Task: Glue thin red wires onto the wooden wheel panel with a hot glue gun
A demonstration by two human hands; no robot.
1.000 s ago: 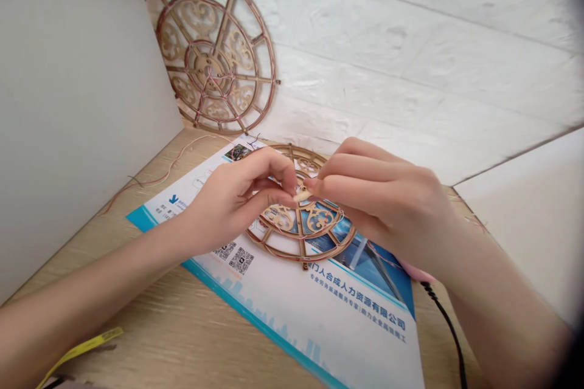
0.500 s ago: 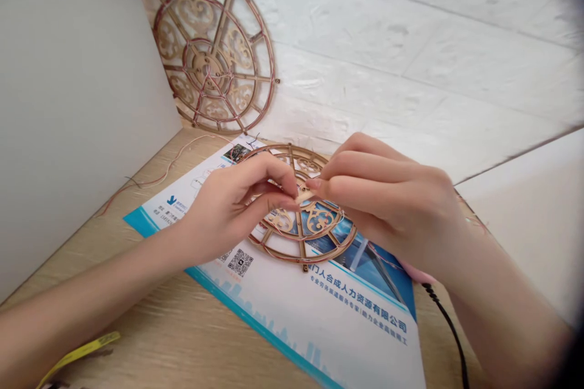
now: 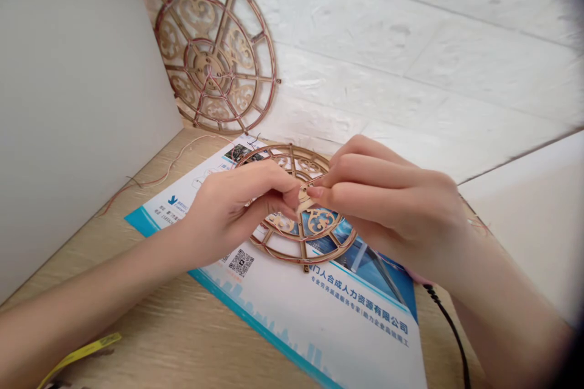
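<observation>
Both hands meet over the middle of a round, bronze-coloured openwork frame (image 3: 303, 249) with scrollwork and thin reddish wires along its ribs. It lies on a printed white and blue sheet (image 3: 356, 328). My left hand (image 3: 244, 206) is closed in a pinch, thumb against fingers, left of the frame's centre. My right hand (image 3: 387, 194) comes from the right, its fingertips also pinched near the hub. The tips are nearly together; whatever thin thing they hold is too small to make out. The hands cover part of the frame's left and right sides.
A second wired round frame (image 3: 219, 115) leans upright against the white wall (image 3: 365, 36). Loose thin wire (image 3: 166, 175) trails over the wooden tabletop (image 3: 182, 340) at left. A black cable (image 3: 449, 322) runs down at right. A yellow strip (image 3: 86, 349) lies at lower left.
My left fingers have closed more tightly and shifted slightly right, towards the right fingertips. The pale piece seen between the hands is now mostly hidden. Both frames stay in place.
</observation>
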